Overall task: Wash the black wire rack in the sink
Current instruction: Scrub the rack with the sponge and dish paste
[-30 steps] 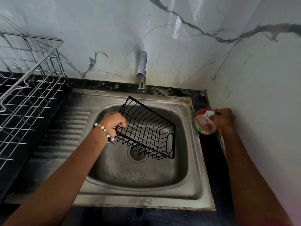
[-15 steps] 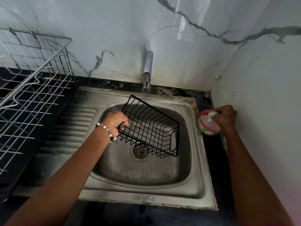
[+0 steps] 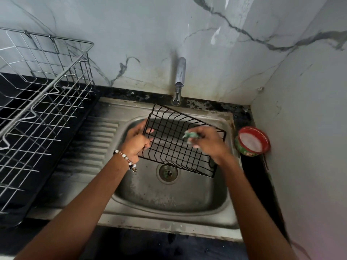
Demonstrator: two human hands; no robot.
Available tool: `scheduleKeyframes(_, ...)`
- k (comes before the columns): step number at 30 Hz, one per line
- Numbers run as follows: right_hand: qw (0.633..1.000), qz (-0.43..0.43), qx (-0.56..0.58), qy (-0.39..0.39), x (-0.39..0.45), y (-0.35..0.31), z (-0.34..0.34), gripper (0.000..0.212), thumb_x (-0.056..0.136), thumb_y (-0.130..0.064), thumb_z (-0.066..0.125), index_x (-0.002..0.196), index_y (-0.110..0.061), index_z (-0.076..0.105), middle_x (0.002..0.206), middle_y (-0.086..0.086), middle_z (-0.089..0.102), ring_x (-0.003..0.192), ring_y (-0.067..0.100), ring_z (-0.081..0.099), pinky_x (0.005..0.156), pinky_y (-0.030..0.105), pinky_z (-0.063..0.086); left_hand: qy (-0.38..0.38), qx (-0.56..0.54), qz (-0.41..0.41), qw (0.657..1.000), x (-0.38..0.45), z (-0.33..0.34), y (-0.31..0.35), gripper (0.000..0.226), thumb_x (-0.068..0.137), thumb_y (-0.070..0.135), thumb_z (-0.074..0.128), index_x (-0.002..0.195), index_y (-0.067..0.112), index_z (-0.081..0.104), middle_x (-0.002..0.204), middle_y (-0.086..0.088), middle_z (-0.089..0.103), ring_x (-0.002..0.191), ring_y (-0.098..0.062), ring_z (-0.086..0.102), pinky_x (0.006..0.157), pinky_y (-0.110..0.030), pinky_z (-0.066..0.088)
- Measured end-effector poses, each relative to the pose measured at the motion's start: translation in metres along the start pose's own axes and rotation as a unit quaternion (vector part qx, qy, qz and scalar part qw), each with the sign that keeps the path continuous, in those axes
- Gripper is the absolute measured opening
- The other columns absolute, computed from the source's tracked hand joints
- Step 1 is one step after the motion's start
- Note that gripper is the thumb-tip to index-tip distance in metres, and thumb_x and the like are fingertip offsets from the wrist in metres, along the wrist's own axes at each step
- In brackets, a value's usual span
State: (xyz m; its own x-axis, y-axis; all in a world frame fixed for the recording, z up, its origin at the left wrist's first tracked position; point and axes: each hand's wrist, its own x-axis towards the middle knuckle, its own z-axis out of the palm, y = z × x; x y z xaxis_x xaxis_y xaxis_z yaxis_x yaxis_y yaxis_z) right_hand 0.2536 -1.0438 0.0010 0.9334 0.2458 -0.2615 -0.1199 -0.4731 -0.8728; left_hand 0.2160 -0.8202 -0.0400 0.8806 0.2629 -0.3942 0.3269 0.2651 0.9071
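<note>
Head view: the left hand (image 3: 136, 142) is clamped on the left edge of the black wire rack (image 3: 180, 139), fingers curled through the wires, a beaded bracelet (image 3: 124, 158) on its wrist. The rack hangs tilted over the steel sink (image 3: 169, 199), above the drain (image 3: 167, 171) and clear of the basin floor. The right hand (image 3: 208, 142) is closed on a small green scrubber (image 3: 190, 135) and presses it onto the rack's wires near the right end. A wall tap (image 3: 179, 81) stands just beyond the rack's far edge. Right of the sink, close to the wall, a round red-and-green tub of white soap (image 3: 252, 141) sits on the black surface (image 3: 257, 177). On the left, a silver wire dish rack (image 3: 43, 102) fills the surface beside the ribbed drainboard (image 3: 93, 145). The basin's near half lies open.
</note>
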Motion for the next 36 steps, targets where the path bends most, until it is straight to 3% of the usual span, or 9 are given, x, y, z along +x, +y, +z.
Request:
scheduleKeyframes(4,0.976,-0.093,-0.187,-0.066,0.001,-0.009,0.071,0.031,0.086,-0.005,0.065,0.116,-0.015,0.067,0.115,0.001,0.067,0.104,0.012,0.059,0.081,0.023,0.044,-0.041,-0.026,0.077,0.996,-0.005,0.001,0.0,0.084,0.076,-0.029,0.044,0.141,0.023,0.046,0.125,-0.007,0.058,0.101,-0.02,0.055,0.069,-0.022,0.053)
scheduleKeyframes(7,0.944,-0.199,-0.252,-0.08,-0.001,-0.015,0.105,0.043,0.08,0.012,0.055,0.116,-0.009,0.068,0.11,0.014,0.069,0.1,0.028,0.064,0.082,0.031,0.049,-0.04,-0.061,0.119,0.99,-0.005,0.003,0.004,0.079,0.081,-0.022,0.049,0.147,0.021,0.039,0.114,-0.008,0.06,0.101,-0.02,0.054,0.098,-0.037,0.044)
scheduleKeyframes(12,0.9,-0.278,-0.309,-0.132,0.002,-0.005,0.077,0.06,0.07,0.024,0.057,0.121,-0.006,0.065,0.123,0.015,0.064,0.115,0.03,0.059,0.098,0.029,0.042,-0.035,-0.067,0.168,0.983,-0.007,-0.005,0.014,0.086,0.071,-0.003,0.056,0.149,0.023,0.033,0.117,-0.019,0.058,0.101,-0.029,0.052,0.078,-0.02,0.05)
scheduleKeyframes(15,0.911,-0.211,-0.336,-0.115,0.0,0.014,0.047,0.057,0.079,0.018,0.051,0.127,-0.012,0.061,0.134,0.009,0.058,0.127,0.024,0.051,0.11,0.037,0.037,-0.02,-0.077,0.189,0.979,-0.007,-0.01,0.012,0.08,0.076,-0.007,0.053,0.148,0.023,0.032,0.123,-0.027,0.056,0.103,-0.032,0.053,0.063,-0.012,0.048)
scheduleKeyframes(18,0.914,-0.143,-0.377,-0.041,0.001,0.022,0.037,0.062,0.078,0.021,0.048,0.128,-0.014,0.06,0.131,0.011,0.06,0.123,0.024,0.054,0.105,0.032,0.042,-0.02,-0.088,0.193,0.977,-0.006,-0.008,0.008,0.072,0.087,-0.018,0.044,0.145,0.022,0.032,0.117,-0.021,0.057,0.101,-0.03,0.053,0.058,-0.009,0.046)
scheduleKeyframes(23,0.889,-0.004,-0.455,0.043,-0.015,-0.014,0.061,0.03,0.091,0.006,0.048,0.118,-0.002,0.058,0.114,0.019,0.062,0.106,0.032,0.061,0.084,0.036,0.05,0.002,-0.077,0.2,0.977,-0.007,0.001,0.008,0.073,0.077,0.003,0.054,0.145,0.024,0.037,0.116,-0.012,0.063,0.101,-0.023,0.06,0.069,-0.013,0.049)
scheduleKeyframes(26,0.892,-0.03,-0.449,0.042,-0.014,-0.038,0.091,0.029,0.09,0.007,0.05,0.117,-0.001,0.056,0.113,0.019,0.061,0.105,0.033,0.062,0.083,0.037,0.052,0.002,-0.091,0.186,0.978,-0.008,0.009,0.011,0.076,0.073,0.001,0.055,0.145,0.018,0.038,0.106,-0.006,0.065,0.092,-0.013,0.06,0.07,-0.014,0.048)
scheduleKeyframes(30,0.914,-0.115,-0.389,0.012,-0.02,-0.061,0.132,0.027,0.091,0.005,0.051,0.116,-0.002,0.058,0.112,0.016,0.064,0.105,0.03,0.061,0.087,0.037,0.05,0.0,-0.107,0.173,0.979,-0.007,0.011,0.013,0.075,0.071,0.001,0.059,0.141,0.02,0.039,0.113,-0.015,0.058,0.1,-0.027,0.052,0.079,-0.02,0.047)
scheduleKeyframes(36,0.907,-0.251,-0.321,-0.108,-0.008,-0.023,0.104,0.053,0.074,0.015,0.054,0.12,-0.01,0.064,0.121,0.012,0.066,0.108,0.027,0.064,0.088,0.035,0.053,0.057,-0.092,0.166,0.98,-0.009,0.002,0.012,0.053,0.087,-0.013,0.053,0.138,0.005,0.05,0.124,-0.025,0.059,0.106,-0.026,0.057,0.095,-0.034,0.045)
